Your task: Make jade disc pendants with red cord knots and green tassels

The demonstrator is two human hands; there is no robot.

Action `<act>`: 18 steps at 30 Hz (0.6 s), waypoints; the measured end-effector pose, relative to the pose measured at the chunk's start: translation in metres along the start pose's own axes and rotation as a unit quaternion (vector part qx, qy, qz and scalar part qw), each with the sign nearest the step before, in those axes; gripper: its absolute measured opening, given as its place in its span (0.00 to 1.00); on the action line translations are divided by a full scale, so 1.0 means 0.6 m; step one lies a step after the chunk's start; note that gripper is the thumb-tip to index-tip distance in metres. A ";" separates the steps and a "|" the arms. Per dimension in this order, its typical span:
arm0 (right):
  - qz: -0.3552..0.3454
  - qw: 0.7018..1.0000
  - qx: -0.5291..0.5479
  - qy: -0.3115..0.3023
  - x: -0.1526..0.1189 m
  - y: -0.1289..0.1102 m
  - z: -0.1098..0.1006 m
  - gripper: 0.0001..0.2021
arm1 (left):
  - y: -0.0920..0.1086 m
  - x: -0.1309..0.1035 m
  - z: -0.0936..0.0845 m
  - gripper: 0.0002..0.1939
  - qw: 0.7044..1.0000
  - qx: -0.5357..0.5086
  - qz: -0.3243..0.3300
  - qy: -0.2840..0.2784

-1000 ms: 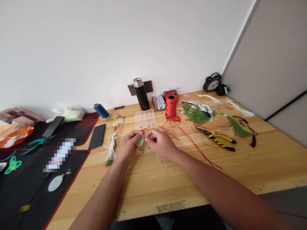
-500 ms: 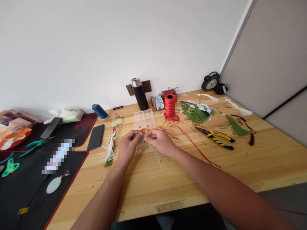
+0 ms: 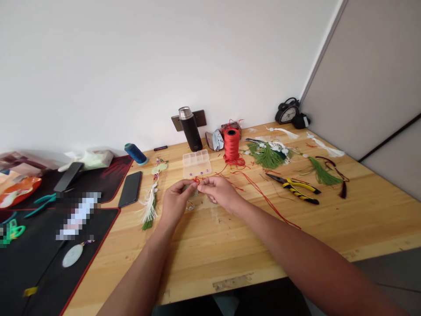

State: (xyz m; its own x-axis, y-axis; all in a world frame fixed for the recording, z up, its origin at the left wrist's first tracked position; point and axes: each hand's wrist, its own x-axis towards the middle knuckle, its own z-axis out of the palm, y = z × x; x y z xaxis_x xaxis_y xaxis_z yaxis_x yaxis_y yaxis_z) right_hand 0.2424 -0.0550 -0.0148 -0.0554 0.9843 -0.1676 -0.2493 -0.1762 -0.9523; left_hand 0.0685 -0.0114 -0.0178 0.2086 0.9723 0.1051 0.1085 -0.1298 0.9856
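Both my hands meet over the table, fingertips almost touching. My left hand [image 3: 180, 196] is closed in a pinch on red cord [image 3: 196, 180], with a pale round pendant partly hidden behind its fingers. My right hand [image 3: 219, 191] pinches at the same red cord from the other side; the exact grip is too small to see. Just beyond the fingers lies a clear compartment box [image 3: 196, 163] holding a few purple beads. A red cord spool [image 3: 232, 145] stands behind my right hand, with loose red strands around it.
Yellow-black pliers [image 3: 294, 186] and green-white tassels [image 3: 268, 153] lie to the right. Leftward are a phone [image 3: 130, 189], a tasselled ornament [image 3: 151, 199], a blue thread spool [image 3: 136, 153] and a black mat [image 3: 92, 245] with a white pendant [image 3: 73, 255]. A black flask [image 3: 190, 131] stands at the back.
The fingers of my right hand have shifted slightly at the cord, its lower fingers showing more. My left hand keeps its pinch. The whole view has moved a little.
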 end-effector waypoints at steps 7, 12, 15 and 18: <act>0.002 1.000 0.002 0.004 0.000 -0.003 0.001 0.08 | -0.006 0.001 -0.003 0.15 1.000 0.019 0.002 -0.014; -0.001 1.000 0.015 0.005 0.000 -0.002 0.000 0.08 | -0.005 0.002 -0.004 0.17 0.999 0.028 0.007 -0.020; 0.003 1.000 0.030 -0.001 0.001 -0.001 -0.001 0.09 | -0.004 0.002 -0.003 0.17 0.999 0.026 0.006 -0.020; 0.007 0.999 0.039 -0.003 0.001 0.000 -0.002 0.09 | -0.003 0.001 -0.003 0.18 1.000 0.010 -0.004 -0.028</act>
State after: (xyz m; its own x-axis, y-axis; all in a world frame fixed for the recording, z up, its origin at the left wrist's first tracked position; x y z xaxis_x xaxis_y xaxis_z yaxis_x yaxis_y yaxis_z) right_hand 0.2434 -0.0543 -0.0150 -0.0660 0.9816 -0.1791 -0.3234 -0.1909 -0.9268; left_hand 0.0665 -0.0101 -0.0194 0.2609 0.9611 0.0902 0.1294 -0.1274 0.9834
